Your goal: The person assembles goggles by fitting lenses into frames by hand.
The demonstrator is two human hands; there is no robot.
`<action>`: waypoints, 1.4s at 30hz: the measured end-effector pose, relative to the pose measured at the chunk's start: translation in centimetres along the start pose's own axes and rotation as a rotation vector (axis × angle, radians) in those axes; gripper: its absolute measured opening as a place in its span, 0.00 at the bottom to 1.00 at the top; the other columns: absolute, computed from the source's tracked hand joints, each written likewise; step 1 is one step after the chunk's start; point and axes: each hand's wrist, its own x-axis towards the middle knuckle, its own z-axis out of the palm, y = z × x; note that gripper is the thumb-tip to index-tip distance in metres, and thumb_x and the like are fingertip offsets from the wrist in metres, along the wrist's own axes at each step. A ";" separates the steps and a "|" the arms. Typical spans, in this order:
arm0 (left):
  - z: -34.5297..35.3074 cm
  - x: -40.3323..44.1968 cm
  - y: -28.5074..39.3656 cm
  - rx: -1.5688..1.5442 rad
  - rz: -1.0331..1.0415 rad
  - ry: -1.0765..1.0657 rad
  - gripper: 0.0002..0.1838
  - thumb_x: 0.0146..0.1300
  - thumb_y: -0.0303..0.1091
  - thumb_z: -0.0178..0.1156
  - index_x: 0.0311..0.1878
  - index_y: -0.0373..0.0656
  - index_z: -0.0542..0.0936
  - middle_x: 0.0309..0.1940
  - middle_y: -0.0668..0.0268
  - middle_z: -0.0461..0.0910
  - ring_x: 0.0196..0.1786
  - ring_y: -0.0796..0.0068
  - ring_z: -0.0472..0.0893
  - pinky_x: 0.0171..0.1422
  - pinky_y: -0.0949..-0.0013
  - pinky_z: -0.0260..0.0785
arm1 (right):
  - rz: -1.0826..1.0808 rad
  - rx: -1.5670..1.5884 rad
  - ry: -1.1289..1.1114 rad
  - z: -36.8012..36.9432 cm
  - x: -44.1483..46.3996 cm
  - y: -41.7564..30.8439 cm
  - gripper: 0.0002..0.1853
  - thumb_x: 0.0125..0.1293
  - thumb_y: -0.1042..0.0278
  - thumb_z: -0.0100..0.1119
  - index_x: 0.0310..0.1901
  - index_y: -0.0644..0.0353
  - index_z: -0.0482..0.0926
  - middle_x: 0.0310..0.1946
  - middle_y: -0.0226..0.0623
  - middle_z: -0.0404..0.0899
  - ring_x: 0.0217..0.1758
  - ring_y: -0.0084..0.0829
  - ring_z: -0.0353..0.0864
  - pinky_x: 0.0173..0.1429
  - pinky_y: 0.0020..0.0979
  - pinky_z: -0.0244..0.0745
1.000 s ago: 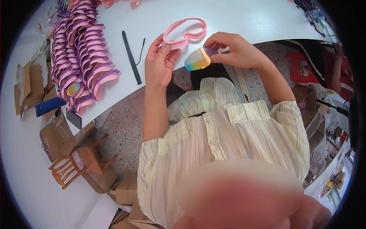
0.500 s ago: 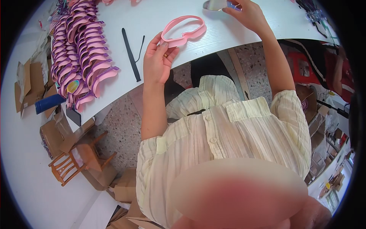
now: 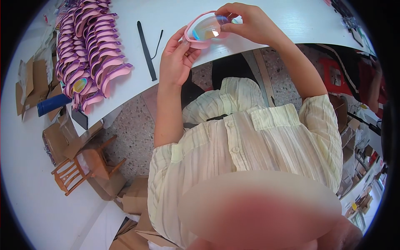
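Observation:
My left hand (image 3: 178, 58) is closed on the left end of a pink goggle frame (image 3: 196, 44), held just above the table near its front edge. A shiny, see-through goggle lens (image 3: 207, 29) with blue and gold reflections lies against the frame's opening. My right hand (image 3: 246, 23) pinches the lens at its right end. Whether the lens sits in the frame's groove, I cannot tell. The right part of the frame is partly covered by the lens and my right hand.
Stacked pink and purple goggle frames (image 3: 91, 54) fill the table's left side. A black strap (image 3: 146, 52) lies between them and my left hand. A phone (image 3: 80, 118) and a blue bottle (image 3: 54, 104) are at the left corner. A wooden chair (image 3: 89, 166) and cardboard boxes stand below.
My right hand has brought the lens from the table's right over to the pink frame. My left hand has shifted slightly right with the frame.

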 end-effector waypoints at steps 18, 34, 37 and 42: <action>0.4 -0.7 1.3 0.283 -0.025 -0.144 0.29 0.75 0.22 0.47 0.78 0.40 0.66 0.61 0.56 0.80 0.56 0.67 0.86 0.58 0.66 0.86 | 0.020 0.054 0.033 3.1 -0.8 0.2 0.24 0.61 0.68 0.75 0.60 0.56 0.85 0.47 0.38 0.88 0.48 0.33 0.88 0.59 0.36 0.82; 2.4 -1.8 0.9 0.304 0.134 -0.004 0.30 0.78 0.30 0.57 0.79 0.36 0.64 0.64 0.56 0.78 0.56 0.67 0.86 0.57 0.66 0.84 | 0.114 0.116 -0.046 2.8 0.7 0.0 0.26 0.58 0.68 0.73 0.61 0.53 0.85 0.45 0.40 0.88 0.48 0.35 0.89 0.59 0.36 0.83; 2.0 -2.0 0.3 0.452 0.133 0.041 0.32 0.75 0.35 0.65 0.78 0.38 0.67 0.63 0.56 0.78 0.57 0.66 0.85 0.57 0.64 0.84 | 0.152 0.094 -0.012 3.4 0.0 -0.3 0.26 0.57 0.67 0.73 0.61 0.51 0.85 0.46 0.40 0.88 0.49 0.35 0.89 0.59 0.36 0.83; 0.9 -0.7 3.1 1.276 0.510 0.029 0.33 0.63 0.40 0.75 0.72 0.50 0.78 0.53 0.62 0.76 0.55 0.70 0.81 0.56 0.66 0.80 | 0.101 0.005 -0.011 3.1 -0.4 -0.6 0.26 0.57 0.65 0.74 0.60 0.48 0.86 0.47 0.39 0.88 0.48 0.34 0.89 0.53 0.36 0.84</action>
